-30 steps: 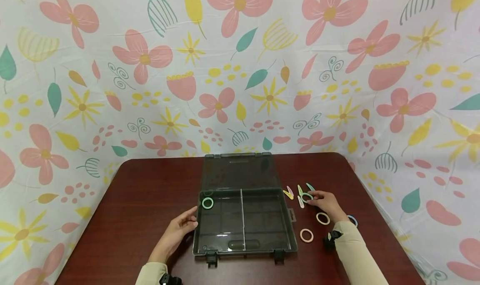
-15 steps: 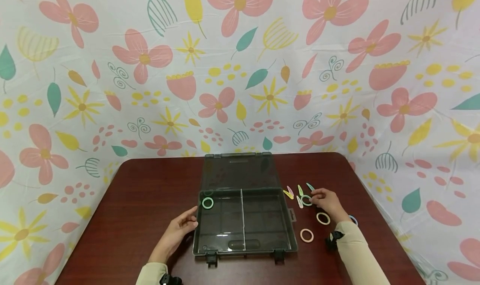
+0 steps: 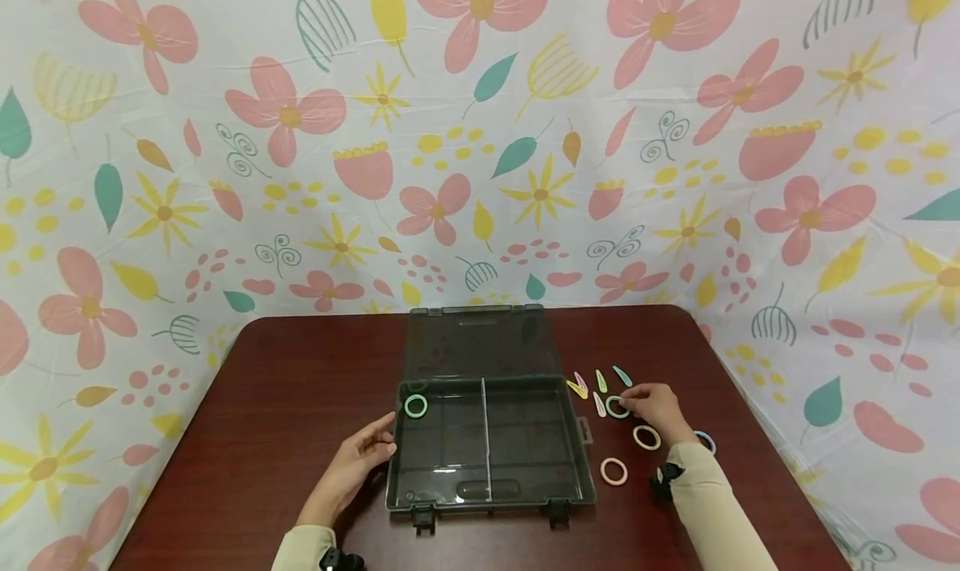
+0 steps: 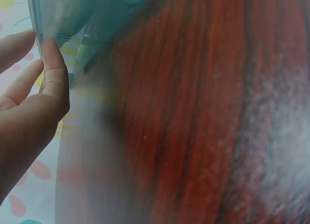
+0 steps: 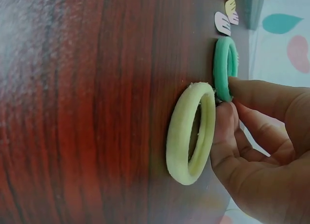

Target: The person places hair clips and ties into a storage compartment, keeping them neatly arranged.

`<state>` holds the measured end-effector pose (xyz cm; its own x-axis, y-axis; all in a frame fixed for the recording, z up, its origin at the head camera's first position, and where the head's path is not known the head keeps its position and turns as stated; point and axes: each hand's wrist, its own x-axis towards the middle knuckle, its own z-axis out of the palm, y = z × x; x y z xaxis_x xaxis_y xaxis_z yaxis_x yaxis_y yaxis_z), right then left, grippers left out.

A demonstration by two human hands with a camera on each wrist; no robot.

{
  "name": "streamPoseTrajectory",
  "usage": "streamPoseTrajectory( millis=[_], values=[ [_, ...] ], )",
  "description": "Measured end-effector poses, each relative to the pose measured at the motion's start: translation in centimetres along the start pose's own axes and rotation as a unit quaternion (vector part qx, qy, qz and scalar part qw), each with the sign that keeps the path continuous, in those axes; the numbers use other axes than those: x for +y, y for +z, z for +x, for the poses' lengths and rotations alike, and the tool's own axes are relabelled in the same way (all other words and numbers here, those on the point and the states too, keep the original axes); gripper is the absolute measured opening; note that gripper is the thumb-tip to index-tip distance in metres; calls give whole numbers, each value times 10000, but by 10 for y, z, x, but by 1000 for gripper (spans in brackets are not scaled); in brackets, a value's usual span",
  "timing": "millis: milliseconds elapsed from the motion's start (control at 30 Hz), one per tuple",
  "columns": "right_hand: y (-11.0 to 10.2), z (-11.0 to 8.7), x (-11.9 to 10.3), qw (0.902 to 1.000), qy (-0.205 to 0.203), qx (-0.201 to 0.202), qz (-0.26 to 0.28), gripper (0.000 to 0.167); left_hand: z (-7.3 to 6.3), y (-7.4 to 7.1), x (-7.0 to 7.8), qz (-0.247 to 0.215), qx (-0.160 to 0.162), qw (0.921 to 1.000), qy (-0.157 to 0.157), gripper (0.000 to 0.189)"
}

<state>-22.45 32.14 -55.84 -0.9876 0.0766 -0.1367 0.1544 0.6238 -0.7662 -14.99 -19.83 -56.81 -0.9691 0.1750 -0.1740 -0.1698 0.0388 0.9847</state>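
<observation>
My right hand [image 3: 654, 408] pinches the near right part of a green hair tie [image 3: 617, 407] between thumb and finger, at or just above the table. In the right wrist view the green hair tie [image 5: 222, 69] stands behind a pale yellow hair tie [image 5: 177, 136]. My left hand [image 3: 352, 467] rests with extended fingers against the left wall of a dark see-through plastic box [image 3: 392, 471], whose lid lies open at the back. Another green hair tie [image 3: 416, 407] lies in the box's left compartment. In the left wrist view the fingertips of the left hand [image 4: 41, 93] touch the box's side.
Several snap hair clips [image 3: 602, 380] lie right of the box. A peach hair tie [image 3: 613, 472] and a yellow hair tie [image 3: 646, 438] are nearer; a blue one [image 3: 705, 441] is partly behind the right wrist. A white divider [image 3: 485, 438] splits the box. Flowered cloth hangs behind.
The right hand has drawn the green hair tie slightly toward me, away from the hair clips. The teal clip now shows fully. The left hand has stayed in place.
</observation>
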Motion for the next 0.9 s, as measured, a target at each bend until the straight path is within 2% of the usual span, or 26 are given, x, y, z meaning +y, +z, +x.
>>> streamPoseTrajectory(
  millis=[267,533,667,900],
  values=[
    [0,-3,1,9989,53,208,410,22,0,-1,1,23,-47,10000,-38,60],
    [-4,-6,-1,9949,14,477,890,31,1,0,-1,-59,-23,10000,-1,61],
    [-7,-4,-4,9902,-3,624,1247,35,1,-1,-2,-61,-9,10000,-2,61],
    [-13,-3,-16,9762,-50,696,2055,42,1,-1,-1,-12,-23,10000,-17,60]
  ],
)
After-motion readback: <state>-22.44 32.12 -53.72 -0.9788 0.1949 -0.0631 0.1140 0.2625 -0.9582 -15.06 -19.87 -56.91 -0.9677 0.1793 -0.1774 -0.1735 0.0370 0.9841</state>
